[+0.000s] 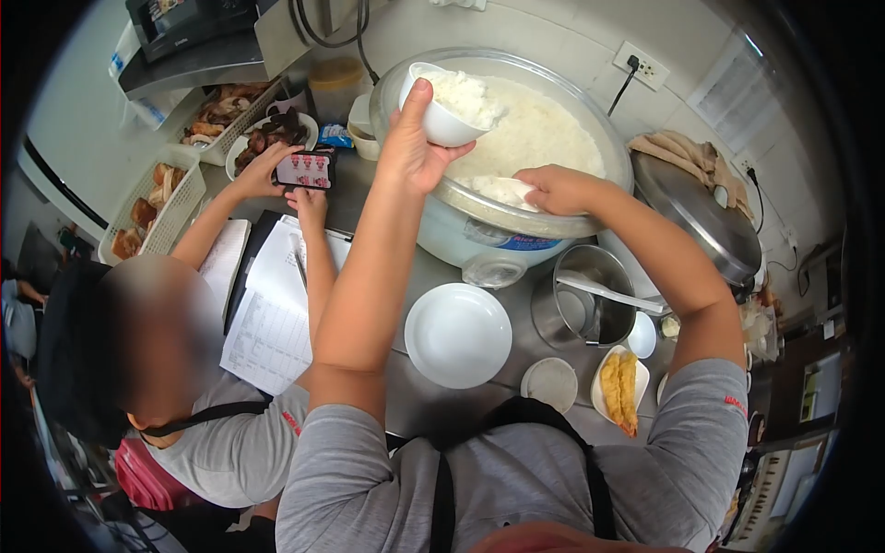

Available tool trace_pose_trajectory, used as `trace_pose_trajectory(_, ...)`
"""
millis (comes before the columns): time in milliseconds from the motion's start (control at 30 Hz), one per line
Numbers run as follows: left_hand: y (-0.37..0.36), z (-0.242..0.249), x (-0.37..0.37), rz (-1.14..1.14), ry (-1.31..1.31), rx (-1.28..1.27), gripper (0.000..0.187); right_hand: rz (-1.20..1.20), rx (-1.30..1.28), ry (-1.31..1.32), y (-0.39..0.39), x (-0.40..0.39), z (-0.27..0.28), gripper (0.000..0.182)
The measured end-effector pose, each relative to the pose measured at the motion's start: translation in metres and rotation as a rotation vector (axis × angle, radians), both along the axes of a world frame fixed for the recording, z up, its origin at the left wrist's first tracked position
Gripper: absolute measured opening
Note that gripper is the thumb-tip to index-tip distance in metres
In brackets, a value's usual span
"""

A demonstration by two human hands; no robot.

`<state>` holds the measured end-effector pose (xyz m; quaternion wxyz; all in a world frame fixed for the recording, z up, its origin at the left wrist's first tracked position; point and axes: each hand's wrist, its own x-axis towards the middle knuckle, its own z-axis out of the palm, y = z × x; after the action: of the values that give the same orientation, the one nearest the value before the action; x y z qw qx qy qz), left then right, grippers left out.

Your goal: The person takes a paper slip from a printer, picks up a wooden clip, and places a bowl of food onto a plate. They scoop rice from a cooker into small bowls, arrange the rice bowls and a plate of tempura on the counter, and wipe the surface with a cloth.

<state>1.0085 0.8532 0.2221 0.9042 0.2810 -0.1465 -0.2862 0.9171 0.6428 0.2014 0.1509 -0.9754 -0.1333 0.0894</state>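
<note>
My left hand [412,147] holds a small white bowl [447,118] heaped with rice, tilted over the rim of a large rice cooker [479,232] full of white rice [544,134]. My right hand [556,189] reaches into the cooker and grips a white rice paddle [505,191] pushed into the rice. An empty white plate [458,334] lies on the steel counter just below the cooker.
A person at my left holds a phone [304,170] over papers [275,318]. Trays of cooked meat [230,111] and pastries [152,207] stand beyond. The cooker lid [696,217], a steel pot with ladle [585,300] and a plate of fried food [619,387] are at right.
</note>
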Motion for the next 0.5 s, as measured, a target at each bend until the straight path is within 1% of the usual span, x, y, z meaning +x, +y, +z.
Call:
trace_pose_trajectory(33, -0.001, 0.000, 0.002, 0.001, 0.011, 0.007, 0.062, -0.113, 0.078, 0.160, 0.000, 0.001, 0.005, 0.034)
trace_pose_trajectory(100, -0.001, -0.003, 0.007, -0.006, -0.051, -0.010, 0.067, -0.337, 0.239, 0.484, -0.003, 0.002, 0.020, 0.034)
trace_pose_trajectory(200, 0.002, -0.012, 0.017, -0.022, -0.129, -0.002, 0.069, -0.420, 0.205, 0.524, -0.004, 0.004, 0.043, 0.034)
trace_pose_trajectory(233, 0.003, -0.014, 0.020, -0.031, -0.156, 0.005, 0.070, -0.435, 0.223, 0.396, -0.007, 0.005, 0.043, 0.036)
trace_pose_trajectory(333, 0.005, -0.018, 0.025, 0.023, -0.145, 0.048, 0.070, -0.589, 0.328, 0.198, -0.013, 0.004, 0.063, 0.039)
trace_pose_trajectory(367, 0.004, -0.014, 0.020, 0.038, -0.079, 0.094, 0.057, -0.599, 0.396, 0.158, -0.013, 0.006, 0.069, 0.040)
trace_pose_trajectory(433, -0.003, -0.013, 0.018, 0.041, -0.053, 0.116, 0.058, -0.609, 0.527, 0.076, -0.008, 0.011, 0.078, 0.041)
trace_pose_trajectory(500, -0.011, -0.011, 0.014, 0.028, -0.034, 0.126, 0.058, -0.619, 0.542, -0.025, 0.013, 0.013, 0.088, 0.044)
